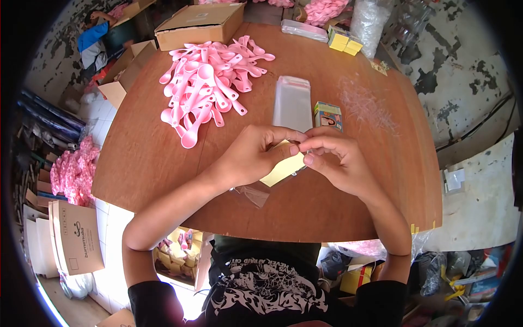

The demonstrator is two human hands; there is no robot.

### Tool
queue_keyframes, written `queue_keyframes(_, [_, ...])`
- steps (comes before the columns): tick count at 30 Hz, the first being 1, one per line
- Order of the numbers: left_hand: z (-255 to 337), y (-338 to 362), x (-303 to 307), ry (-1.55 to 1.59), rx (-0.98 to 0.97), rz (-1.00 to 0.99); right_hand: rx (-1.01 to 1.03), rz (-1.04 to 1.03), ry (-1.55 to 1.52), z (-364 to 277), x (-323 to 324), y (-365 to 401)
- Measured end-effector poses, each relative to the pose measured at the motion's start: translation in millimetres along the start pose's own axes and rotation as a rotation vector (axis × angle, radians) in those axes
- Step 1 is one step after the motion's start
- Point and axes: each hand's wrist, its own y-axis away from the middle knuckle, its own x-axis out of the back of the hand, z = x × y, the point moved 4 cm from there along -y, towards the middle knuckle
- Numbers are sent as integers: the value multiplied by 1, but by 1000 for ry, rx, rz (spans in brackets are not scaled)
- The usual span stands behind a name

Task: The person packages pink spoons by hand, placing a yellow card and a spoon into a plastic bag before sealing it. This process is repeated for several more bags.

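My left hand is closed, thumb and fingers pinching a pale yellow card over the near middle of the wooden table. My right hand meets it at the card's upper right corner, with thumb and fingertips pinched together; what lies between them is too small to make out. Below the left hand, clear plastic film shows near the card. Just beyond the hands lie a stack of clear plastic bags and a small printed box of cards.
A heap of pink spoons covers the table's far left, before a cardboard box. Loose clear strands lie at right. Yellow card stacks and a plastic roll stand at the back. Another person is far left.
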Motion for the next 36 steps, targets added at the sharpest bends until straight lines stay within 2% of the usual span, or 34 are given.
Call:
queue_keyframes(5, [3,3,-5,6,-60,10,-242,-198,-178,0,-6,4])
queue_keyframes(11, [16,4,-8,-26,-26,-30,-300,-371,-181,-7,-12,1])
queue_keyframes(12, [14,3,-9,-31,-73,-13,-299,-373,-181,-8,-12,-1])
queue_keyframes(15, [14,7,-8,-26,-125,10,-258,-449,-15,-10,-11,-7])
queue_keyframes(17, [21,11,-2,-16,-131,18,-216,-410,0,-10,-8,-12])
queue_keyframes(19, [27,20,6,-271,289,-196,-184,-357,-56,-5,-4,-18])
queue_keyframes(20, [20,23,10,-272,288,-193,-153,-303,-112,-2,0,-23])
queue_keyframes(21, [8,27,11,-337,257,-243,-121,-250,-34,1,5,-31])
queue_keyframes(22, [0,30,12,-402,226,-293,-208,-235,-109,8,8,-39])
queue_keyframes(23, [-4,32,13,-462,219,-329,-265,-158,-59,16,8,-48])
queue_keyframes(25, [-7,35,13,-417,228,-392,-321,-81,-9,41,-2,-65])
queue_keyframes(27, [-7,36,12,-375,202,-475,54,53,471,57,-16,-85])
queue_keyframes(28, [-11,36,13,-379,202,-472,59,55,470,66,-25,-96])
queue_keyframes(30, [-18,36,13,-341,52,-492,346,42,764,69,-49,-117])
queue_keyframes(34, [-24,37,17,-285,107,-488,242,87,665,75,-77,-153])
queue_keyframes(36, [-24,37,19,-225,140,-474,81,214,910,78,-77,-164])
